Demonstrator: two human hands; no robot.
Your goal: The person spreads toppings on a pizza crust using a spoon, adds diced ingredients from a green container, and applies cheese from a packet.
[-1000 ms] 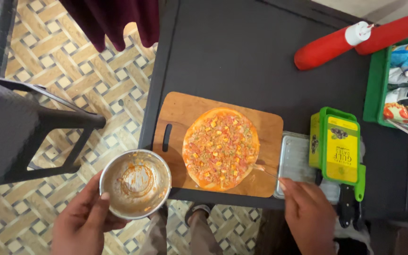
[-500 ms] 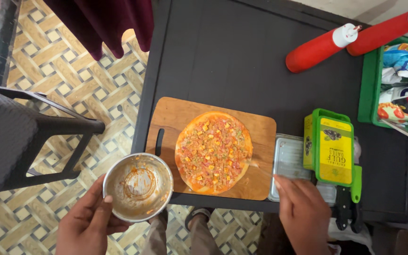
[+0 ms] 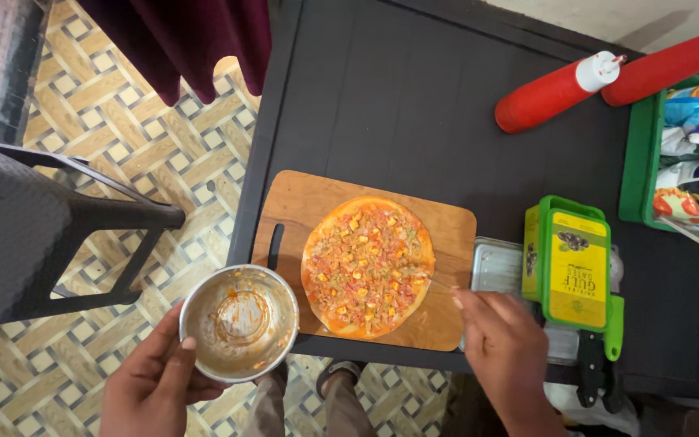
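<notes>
Pizza (image 3: pixel 368 265), round and strewn with small orange cubes and chopped bits, lies flat on the wooden board (image 3: pixel 301 202) near the front edge of the dark table (image 3: pixel 398 97), and the board's slot handle points toward the left hand. The right hand (image 3: pixel 505 350) rests at the board's right front corner with fingers gently curled and close together; whether it pinches anything I cannot tell, since the fingertips sit against the board's edge beside the steel tray (image 3: pixel 495 265). The left hand (image 3: pixel 155 387) cups a steel bowl (image 3: pixel 239 321) from below, out past the table edge over the tiled floor, thumb on the rim. To handle the bowl well, I judge it should be kept level and clear of the board so its smears do not drip. Among the containers: a green crate (image 3: pixel 637 154) at the far right holds crumpled bright packets; a green and yellow box (image 3: pixel 574 263) lies across the tray, contents hidden; two red squeeze bottles (image 3: pixel 556 91) lie on their sides; the bowl holds only streaks of orange sauce.
</notes>
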